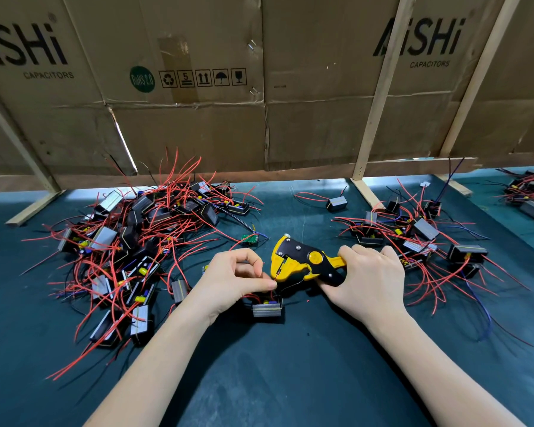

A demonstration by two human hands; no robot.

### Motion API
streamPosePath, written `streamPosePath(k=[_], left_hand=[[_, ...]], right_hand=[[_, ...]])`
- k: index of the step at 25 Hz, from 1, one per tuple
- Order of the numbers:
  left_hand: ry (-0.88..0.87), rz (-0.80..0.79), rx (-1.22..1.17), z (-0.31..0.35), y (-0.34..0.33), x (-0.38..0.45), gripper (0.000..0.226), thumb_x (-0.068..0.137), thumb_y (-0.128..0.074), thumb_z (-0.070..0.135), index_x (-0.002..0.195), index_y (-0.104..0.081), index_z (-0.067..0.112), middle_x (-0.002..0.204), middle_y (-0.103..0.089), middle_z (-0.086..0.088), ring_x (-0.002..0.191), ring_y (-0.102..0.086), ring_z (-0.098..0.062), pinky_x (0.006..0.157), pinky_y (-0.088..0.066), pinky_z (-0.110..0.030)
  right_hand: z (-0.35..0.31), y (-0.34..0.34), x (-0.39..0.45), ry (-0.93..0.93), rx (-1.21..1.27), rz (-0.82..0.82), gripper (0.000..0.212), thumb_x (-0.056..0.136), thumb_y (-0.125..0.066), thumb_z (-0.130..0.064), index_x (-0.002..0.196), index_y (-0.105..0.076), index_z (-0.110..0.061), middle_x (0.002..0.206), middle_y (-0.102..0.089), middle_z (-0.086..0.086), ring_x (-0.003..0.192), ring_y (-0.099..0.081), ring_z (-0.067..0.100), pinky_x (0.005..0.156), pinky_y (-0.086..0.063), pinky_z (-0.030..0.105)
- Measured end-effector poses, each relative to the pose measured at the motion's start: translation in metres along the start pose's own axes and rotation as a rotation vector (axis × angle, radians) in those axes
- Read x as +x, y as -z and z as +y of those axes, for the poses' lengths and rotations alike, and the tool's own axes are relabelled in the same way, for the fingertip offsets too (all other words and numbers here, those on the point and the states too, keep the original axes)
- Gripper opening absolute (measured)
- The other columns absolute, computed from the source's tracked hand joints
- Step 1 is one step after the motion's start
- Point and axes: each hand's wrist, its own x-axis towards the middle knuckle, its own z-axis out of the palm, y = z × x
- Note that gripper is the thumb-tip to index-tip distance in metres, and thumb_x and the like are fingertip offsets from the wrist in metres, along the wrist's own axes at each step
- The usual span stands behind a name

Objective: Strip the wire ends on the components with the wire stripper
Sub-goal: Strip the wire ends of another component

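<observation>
Centrally, two bare forearms reach over a dark teal table mat (259, 380) from its near edge. The right hand (370, 282) has its fingers curled round the handles of a yellow and black wire stripper (302, 261), whose head points left. The left hand (235, 278) pinches a thin red wire (275, 280) between thumb and forefinger, just at the mouth of the stripper; whether the wire tip is inside the blades is too small to tell. That wire rises from a small black boxed component (266, 307) lying on the mat directly below the left hand, partly covered by its fingers. To the left, toward the mat's left edge, a large tangled pile of similar components (130, 241) sprawls with long red leads fanning outward, close beside the left forearm. A small green circuit board (249, 238) sits just beyond the left hand. Right of the stripper, a smaller heap of components (413, 238) with red and blue leads lies partly hidden behind the right hand. One single component (337, 203) rests apart near the far edge. A third pile (530, 192) at the far right corner is cut off by the frame. Along the far edge stands a wall of flattened cardboard boxes (259, 87) printed "AiSHi Capacitors", braced by pale wooden slats (379, 87). A tiny red scrap (308, 301) lies on the mat near the right wrist.
</observation>
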Motion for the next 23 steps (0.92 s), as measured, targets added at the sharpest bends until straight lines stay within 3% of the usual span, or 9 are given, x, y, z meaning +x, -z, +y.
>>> streamPosePath(k=[6,9,12,14,17,20,23], left_hand=[[0.002,-0.014,0.002,0.001,0.004,0.0,0.032,0.071,-0.081,-0.005,0.073,-0.053,0.01,0.079,-0.069,-0.025,0.063,-0.067,-0.016,0.07,-0.053,-0.021],[0.013,-0.027,0.001,0.001,0.004,-0.001,0.031,0.071,-0.081,-0.005,0.073,-0.054,0.009,0.079,-0.069,-0.029,0.063,-0.067,-0.018,0.071,-0.052,-0.024],[-0.001,-0.054,-0.025,0.002,0.004,-0.001,0.03,0.071,-0.081,-0.005,0.074,-0.054,0.009,0.073,-0.069,-0.02,0.061,-0.065,-0.018,0.068,-0.052,-0.022],[-0.014,-0.076,-0.025,0.003,0.006,0.0,0.029,0.072,-0.081,-0.004,0.075,-0.055,0.009,0.067,-0.068,-0.012,0.058,-0.063,-0.017,0.064,-0.05,-0.02],[0.031,-0.206,0.026,0.002,0.009,0.001,0.026,0.072,-0.083,0.0,0.078,-0.06,0.009,0.064,-0.067,-0.007,0.055,-0.057,-0.014,0.061,-0.047,-0.019],[0.093,-0.379,0.099,0.005,0.017,-0.004,0.017,0.07,-0.079,0.012,0.086,-0.072,0.01,0.072,-0.071,-0.009,0.06,-0.054,-0.012,0.058,-0.043,-0.017],[0.016,-0.461,-0.014,0.012,0.025,-0.007,0.009,0.076,-0.073,0.014,0.085,-0.075,0.012,0.067,-0.066,-0.007,0.053,-0.047,-0.008,0.052,-0.037,-0.013]], right_hand=[[-0.003,0.001,-0.001,0.006,-0.028,-0.012,0.053,0.044,-0.089,-0.047,0.051,-0.048,-0.014,0.046,-0.049,0.002,0.04,-0.049,0.025,0.053,-0.034,0.029],[-0.004,0.003,-0.001,0.013,-0.024,0.038,0.052,0.042,-0.09,-0.043,0.047,-0.048,-0.013,0.042,-0.049,0.002,0.035,-0.047,0.026,0.049,-0.028,0.024],[-0.003,0.003,-0.003,-0.007,-0.012,0.089,0.047,0.048,-0.084,-0.042,0.045,-0.046,-0.013,0.04,-0.047,0.002,0.034,-0.046,0.026,0.052,-0.021,0.02],[-0.003,0.0,-0.003,-0.025,0.011,0.059,0.052,0.044,-0.09,-0.041,0.045,-0.046,-0.013,0.041,-0.048,0.003,0.036,-0.048,0.027,0.05,-0.022,0.021],[-0.001,-0.004,-0.002,-0.05,-0.002,0.019,0.054,0.043,-0.092,-0.044,0.049,-0.049,-0.013,0.044,-0.051,0.004,0.04,-0.052,0.028,0.05,-0.03,0.025],[0.002,-0.005,-0.002,-0.054,-0.029,0.0,0.052,0.05,-0.085,-0.051,0.063,-0.055,-0.012,0.059,-0.056,0.005,0.056,-0.058,0.03,0.06,-0.038,0.034],[0.002,-0.005,-0.002,-0.036,-0.042,0.007,0.053,0.052,-0.082,-0.052,0.076,-0.059,-0.01,0.07,-0.057,0.005,0.068,-0.057,0.031,0.068,-0.041,0.039]])
